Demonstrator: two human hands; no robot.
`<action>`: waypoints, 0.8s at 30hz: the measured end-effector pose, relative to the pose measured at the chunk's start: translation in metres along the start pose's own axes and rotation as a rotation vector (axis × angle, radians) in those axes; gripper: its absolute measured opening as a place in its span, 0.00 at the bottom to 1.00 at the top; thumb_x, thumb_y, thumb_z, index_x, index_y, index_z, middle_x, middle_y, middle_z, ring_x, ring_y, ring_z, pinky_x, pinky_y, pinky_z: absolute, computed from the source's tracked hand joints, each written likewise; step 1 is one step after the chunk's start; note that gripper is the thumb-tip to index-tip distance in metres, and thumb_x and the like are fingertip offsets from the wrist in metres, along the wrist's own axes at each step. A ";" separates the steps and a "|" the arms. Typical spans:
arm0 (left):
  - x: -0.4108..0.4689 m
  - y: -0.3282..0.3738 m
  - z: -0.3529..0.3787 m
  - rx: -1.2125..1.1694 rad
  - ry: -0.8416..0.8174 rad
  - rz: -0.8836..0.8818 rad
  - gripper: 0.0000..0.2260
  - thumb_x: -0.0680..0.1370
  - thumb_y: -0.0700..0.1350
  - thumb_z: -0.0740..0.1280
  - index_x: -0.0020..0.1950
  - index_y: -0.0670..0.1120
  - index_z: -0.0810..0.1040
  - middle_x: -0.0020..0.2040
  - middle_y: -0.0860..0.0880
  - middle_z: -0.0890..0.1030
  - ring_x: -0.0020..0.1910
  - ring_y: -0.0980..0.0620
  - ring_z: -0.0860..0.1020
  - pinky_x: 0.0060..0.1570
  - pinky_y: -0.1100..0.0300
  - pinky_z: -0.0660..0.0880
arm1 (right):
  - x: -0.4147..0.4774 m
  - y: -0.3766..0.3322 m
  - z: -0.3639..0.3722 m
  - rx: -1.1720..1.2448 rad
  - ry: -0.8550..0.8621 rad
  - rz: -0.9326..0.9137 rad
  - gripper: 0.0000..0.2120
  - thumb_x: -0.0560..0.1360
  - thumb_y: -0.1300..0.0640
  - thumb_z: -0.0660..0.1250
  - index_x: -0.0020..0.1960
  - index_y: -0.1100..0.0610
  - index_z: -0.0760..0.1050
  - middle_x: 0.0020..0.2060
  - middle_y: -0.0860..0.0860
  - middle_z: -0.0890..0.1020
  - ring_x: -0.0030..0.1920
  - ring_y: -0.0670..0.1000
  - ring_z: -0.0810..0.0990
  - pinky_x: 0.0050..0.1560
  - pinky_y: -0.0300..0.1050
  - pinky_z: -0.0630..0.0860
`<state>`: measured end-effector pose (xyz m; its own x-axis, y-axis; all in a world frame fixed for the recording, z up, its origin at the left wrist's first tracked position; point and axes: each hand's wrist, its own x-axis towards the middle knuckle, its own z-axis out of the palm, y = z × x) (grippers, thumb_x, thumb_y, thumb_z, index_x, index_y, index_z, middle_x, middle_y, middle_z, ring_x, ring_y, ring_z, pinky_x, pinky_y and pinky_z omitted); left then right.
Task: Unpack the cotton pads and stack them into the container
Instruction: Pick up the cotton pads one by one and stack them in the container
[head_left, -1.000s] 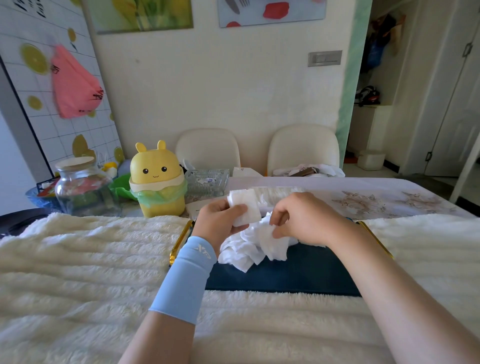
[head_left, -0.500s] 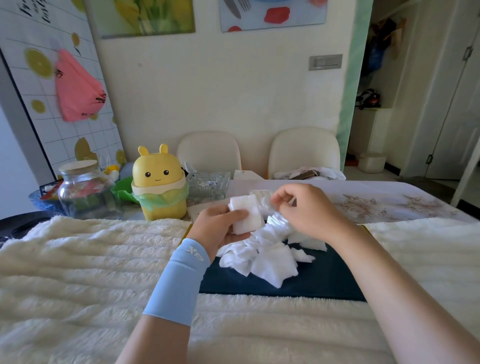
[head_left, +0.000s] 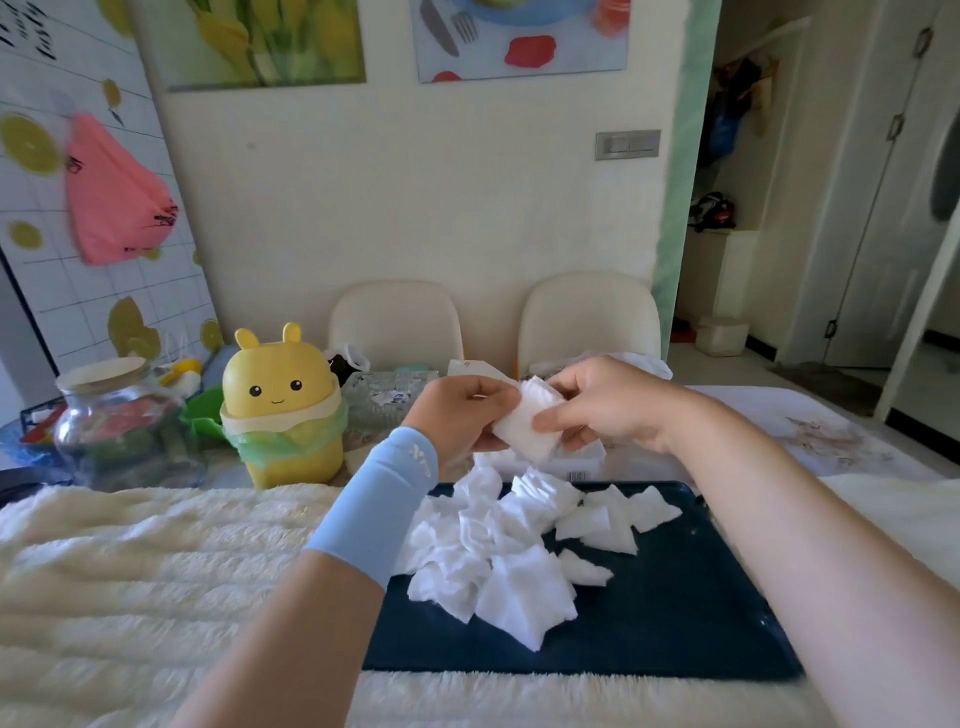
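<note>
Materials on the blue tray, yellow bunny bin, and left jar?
Blue tray: looks like hard plastic or coated metal, smooth matte; cannot tell which. Yellow bunny bin: moulded plastic, satin sheen, with a green film liner. Jar: clear glass by its see-through wall and glints; pale lid, possibly wood.

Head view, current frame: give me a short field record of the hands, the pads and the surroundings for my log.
left hand: grips a small stack of pads from its left side
right hand: pinches the same stack from the right
loose pads: scattered pile on the dark blue tray
container: cannot be identified; a white box shows partly behind the hands
nearby: yellow bunny bin and glass jar, left of the tray
surface: fluffy cream blanket
</note>
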<state>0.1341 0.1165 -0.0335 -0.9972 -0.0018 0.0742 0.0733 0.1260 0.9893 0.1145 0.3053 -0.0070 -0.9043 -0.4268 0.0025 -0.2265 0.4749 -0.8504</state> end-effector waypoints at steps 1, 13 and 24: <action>0.012 0.002 0.002 0.028 0.005 -0.006 0.05 0.79 0.44 0.69 0.49 0.44 0.82 0.44 0.44 0.83 0.41 0.50 0.83 0.42 0.58 0.82 | 0.008 0.000 -0.006 -0.044 -0.011 0.024 0.05 0.74 0.62 0.75 0.50 0.56 0.84 0.45 0.53 0.87 0.43 0.49 0.86 0.51 0.48 0.84; 0.104 -0.028 0.017 1.316 -0.247 -0.075 0.16 0.79 0.57 0.62 0.54 0.48 0.82 0.52 0.45 0.79 0.54 0.47 0.76 0.54 0.58 0.73 | 0.081 0.043 -0.009 -0.021 0.026 0.253 0.05 0.79 0.60 0.70 0.54 0.58 0.78 0.50 0.55 0.86 0.45 0.53 0.88 0.53 0.51 0.83; 0.109 -0.051 0.000 1.149 -0.242 -0.059 0.08 0.74 0.55 0.70 0.50 0.56 0.84 0.59 0.52 0.78 0.56 0.47 0.78 0.58 0.52 0.78 | 0.102 0.048 0.014 -0.850 0.085 0.345 0.06 0.73 0.61 0.71 0.45 0.59 0.73 0.40 0.54 0.80 0.39 0.54 0.83 0.38 0.43 0.78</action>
<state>0.0213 0.1101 -0.0760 -0.9840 0.1355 -0.1161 0.0974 0.9530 0.2870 0.0169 0.2738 -0.0554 -0.9871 -0.1144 -0.1118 -0.0985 0.9854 -0.1387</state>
